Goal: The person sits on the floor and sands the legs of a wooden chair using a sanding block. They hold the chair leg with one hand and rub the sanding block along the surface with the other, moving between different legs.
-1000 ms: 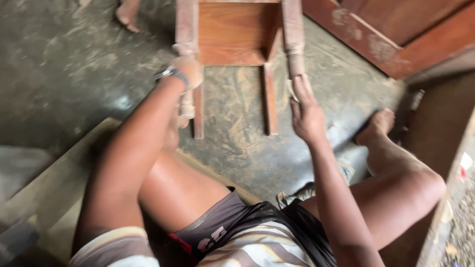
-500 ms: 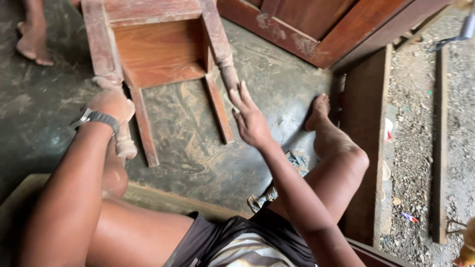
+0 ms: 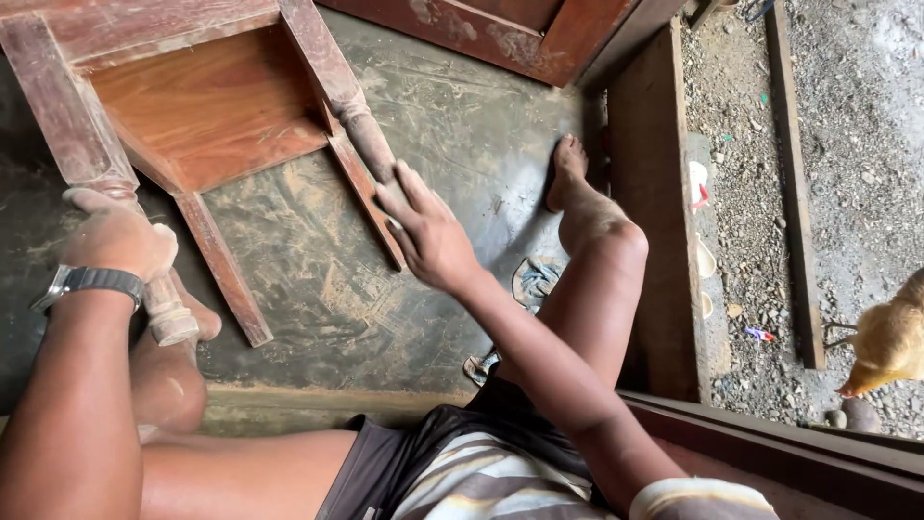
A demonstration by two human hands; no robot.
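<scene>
Dusty concrete floor point(image 3: 318, 279); left hand point(image 3: 115, 236) grips chair leg point(image 3: 87, 164), right hand point(image 3: 428, 231) fingers spread wide.

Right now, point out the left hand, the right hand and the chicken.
left hand point(image 3: 115, 236), head view, back of the hand
right hand point(image 3: 428, 231), head view, back of the hand
chicken point(image 3: 890, 337), head view, its body

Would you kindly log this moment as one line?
left hand: gripping turned chair leg | right hand: open, fingers on other leg | wooden chair: lying on dusty floor
</scene>
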